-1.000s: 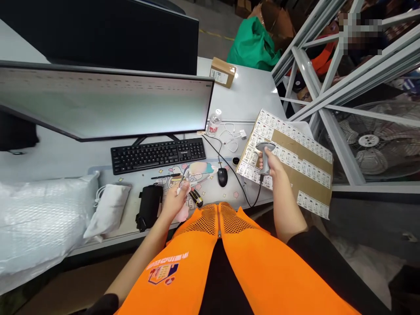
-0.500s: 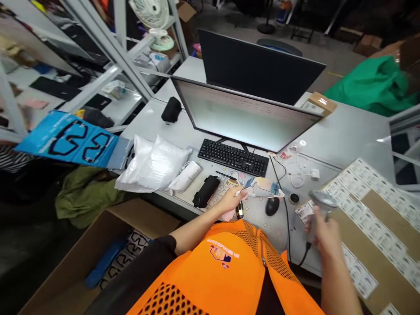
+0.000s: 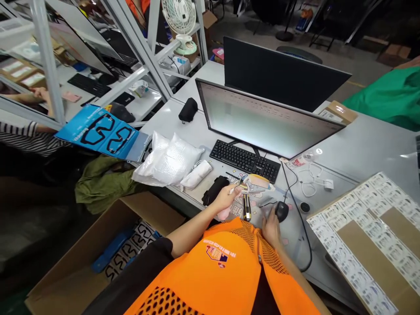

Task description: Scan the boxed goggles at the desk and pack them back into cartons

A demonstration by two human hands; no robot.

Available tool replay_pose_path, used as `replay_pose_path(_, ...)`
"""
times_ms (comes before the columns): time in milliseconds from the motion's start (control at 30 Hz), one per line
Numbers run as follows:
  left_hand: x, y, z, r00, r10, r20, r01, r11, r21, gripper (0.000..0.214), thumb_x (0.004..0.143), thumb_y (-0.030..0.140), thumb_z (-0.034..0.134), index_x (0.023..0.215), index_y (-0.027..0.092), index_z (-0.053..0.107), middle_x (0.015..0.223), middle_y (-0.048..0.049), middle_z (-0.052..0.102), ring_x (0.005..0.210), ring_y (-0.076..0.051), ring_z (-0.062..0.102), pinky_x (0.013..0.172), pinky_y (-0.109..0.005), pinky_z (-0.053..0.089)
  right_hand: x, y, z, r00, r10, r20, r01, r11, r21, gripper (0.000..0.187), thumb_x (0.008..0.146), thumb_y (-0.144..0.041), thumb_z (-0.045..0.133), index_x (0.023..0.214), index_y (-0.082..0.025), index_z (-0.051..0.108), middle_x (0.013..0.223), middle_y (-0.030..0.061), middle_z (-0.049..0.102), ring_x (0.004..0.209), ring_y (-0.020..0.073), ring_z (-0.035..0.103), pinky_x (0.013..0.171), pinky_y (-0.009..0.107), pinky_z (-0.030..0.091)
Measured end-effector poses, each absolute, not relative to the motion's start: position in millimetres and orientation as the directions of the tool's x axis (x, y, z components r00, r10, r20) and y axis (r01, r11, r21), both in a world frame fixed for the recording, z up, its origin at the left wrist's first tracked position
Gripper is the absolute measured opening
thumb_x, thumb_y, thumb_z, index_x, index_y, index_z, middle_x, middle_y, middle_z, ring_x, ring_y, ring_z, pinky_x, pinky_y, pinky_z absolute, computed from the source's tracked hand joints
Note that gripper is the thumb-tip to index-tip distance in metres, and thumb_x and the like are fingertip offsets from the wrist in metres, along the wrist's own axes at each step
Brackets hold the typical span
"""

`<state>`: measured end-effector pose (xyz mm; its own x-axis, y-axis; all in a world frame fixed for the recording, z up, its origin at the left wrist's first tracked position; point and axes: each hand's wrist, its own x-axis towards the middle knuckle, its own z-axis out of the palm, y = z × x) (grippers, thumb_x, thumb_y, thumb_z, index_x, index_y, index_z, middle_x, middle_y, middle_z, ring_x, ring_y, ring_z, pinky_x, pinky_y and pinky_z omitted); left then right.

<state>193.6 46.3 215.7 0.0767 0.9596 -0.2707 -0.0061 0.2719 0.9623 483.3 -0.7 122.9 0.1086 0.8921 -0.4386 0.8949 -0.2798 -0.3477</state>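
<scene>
My left hand (image 3: pixel 225 199) rests at the desk's front edge, fingers pinched on a small white item, just left of a yellow-and-black utility knife (image 3: pixel 246 210). A black pouch (image 3: pixel 215 190) lies to its left. My right hand (image 3: pixel 271 225) lies on the patterned desk mat with its fingers at the left side of the black mouse (image 3: pixel 282 211); I see nothing held in it. The handheld scanner is out of sight; its black cable (image 3: pixel 303 245) loops over the desk edge. A cardboard sheet covered in barcode labels (image 3: pixel 370 227) lies to the right.
A lit monitor (image 3: pixel 265 118) and black keyboard (image 3: pixel 244 159) stand behind my hands. White padded bags (image 3: pixel 167 159) lie to the left, and an open cardboard box (image 3: pixel 98 258) sits on the floor. Another person's striped sleeve (image 3: pixel 19 135) shows behind the shelf frame at far left.
My head has turned left. My right hand has dropped from in front of the label sheet to the mouse, and the scanner is no longer in it. My left hand stayed put.
</scene>
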Motion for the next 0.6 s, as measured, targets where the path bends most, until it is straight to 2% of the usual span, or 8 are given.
replay_pose_path(67, 189, 41, 217, 0.078, 0.952, -0.297, -0.003, 0.299, 0.954, 0.072, 0.096, 0.087, 0.052, 0.085, 0.017, 0.064, 0.079, -0.0036, 0.063, 0.073, -0.018, 0.053, 0.071, -0.029, 0.044, 482, 3, 127, 0.112, 0.895, -0.432, 0.898, -0.277, -0.341, 0.080, 0.094, -0.033, 0.052, 0.166, -0.003, 0.037, 0.127, 0.0284, 0.068, 0.128, 0.0461, 0.065, 0.109, 0.056, 0.051)
replay_pose_path(133, 184, 36, 216, 0.075, 0.950, -0.303, 0.038, 0.301, 0.953, 0.071, 0.096, 0.086, 0.052, 0.081, 0.018, 0.060, 0.077, -0.0023, 0.060, 0.072, -0.017, 0.051, 0.069, -0.029, 0.041, 481, 10, 139, 0.108, 0.919, -0.379, 0.880, -0.266, -0.394, 0.075, 0.093, -0.036, 0.053, 0.158, 0.000, 0.046, 0.133, 0.0315, 0.066, 0.132, 0.0457, 0.061, 0.115, 0.059, 0.047)
replay_pose_path(200, 177, 32, 213, 0.056, 0.950, -0.307, 0.099, 0.300, 0.949, 0.069, 0.097, 0.085, 0.052, 0.078, 0.019, 0.057, 0.075, -0.0006, 0.056, 0.073, -0.017, 0.050, 0.070, -0.029, 0.039, 479, 18, 160, 0.097, 0.959, -0.267, 0.818, -0.230, -0.528, 0.068, 0.095, -0.044, 0.054, 0.149, -0.003, 0.056, 0.136, 0.0299, 0.065, 0.132, 0.0431, 0.060, 0.116, 0.061, 0.046)
replay_pose_path(267, 171, 28, 208, 0.032, 0.948, -0.317, 0.146, 0.310, 0.939, 0.068, 0.097, 0.084, 0.050, 0.076, 0.020, 0.053, 0.073, 0.0008, 0.053, 0.072, -0.016, 0.048, 0.069, -0.029, 0.037, 473, 29, 186, 0.073, 0.982, -0.176, 0.695, -0.176, -0.697, 0.063, 0.097, -0.053, 0.058, 0.143, -0.011, 0.063, 0.132, 0.0233, 0.069, 0.122, 0.0368, 0.065, 0.111, 0.057, 0.052)
replay_pose_path(367, 167, 23, 202, 0.043, 0.940, -0.337, 0.183, 0.325, 0.928, 0.068, 0.098, 0.084, 0.047, 0.074, 0.021, 0.050, 0.070, 0.0016, 0.050, 0.070, -0.016, 0.045, 0.068, -0.029, 0.035, 453, 45, 225, -0.051, 0.963, -0.266, 0.438, -0.218, -0.872, 0.065, 0.093, -0.061, 0.072, 0.143, -0.019, 0.065, 0.112, 0.0115, 0.076, 0.097, 0.0263, 0.071, 0.096, 0.045, 0.059)
replay_pose_path(433, 168, 19, 200, 0.064, 0.937, -0.343, 0.199, 0.325, 0.925, 0.067, 0.098, 0.083, 0.047, 0.074, 0.021, 0.051, 0.070, 0.0015, 0.050, 0.070, -0.016, 0.046, 0.068, -0.029, 0.035, 437, 51, 244, -0.144, 0.926, -0.348, 0.296, -0.295, -0.908, 0.066, 0.090, -0.061, 0.079, 0.140, -0.021, 0.066, 0.100, 0.0069, 0.078, 0.085, 0.0224, 0.070, 0.086, 0.039, 0.060)
replay_pose_path(533, 170, 13, 197, 0.096, 0.936, -0.338, 0.205, 0.313, 0.927, 0.065, 0.100, 0.080, 0.048, 0.075, 0.020, 0.052, 0.072, 0.0007, 0.054, 0.073, -0.017, 0.050, 0.069, -0.028, 0.037, 420, 53, 257, -0.168, 0.907, -0.385, 0.239, -0.341, -0.909, 0.050, 0.089, -0.064, 0.082, 0.112, -0.021, 0.074, 0.086, 0.0048, 0.076, 0.073, 0.0198, 0.068, 0.073, 0.034, 0.058)
replay_pose_path(600, 171, 9, 194, 0.120, 0.935, -0.335, 0.199, 0.308, 0.930, 0.065, 0.101, 0.079, 0.048, 0.075, 0.020, 0.053, 0.072, 0.0007, 0.055, 0.073, -0.017, 0.050, 0.069, -0.028, 0.037, 418, 50, 258, -0.158, 0.905, -0.396, 0.248, -0.351, -0.903, 0.047, 0.088, -0.068, 0.081, 0.094, -0.022, 0.073, 0.079, 0.0047, 0.074, 0.069, 0.0192, 0.067, 0.068, 0.032, 0.057)
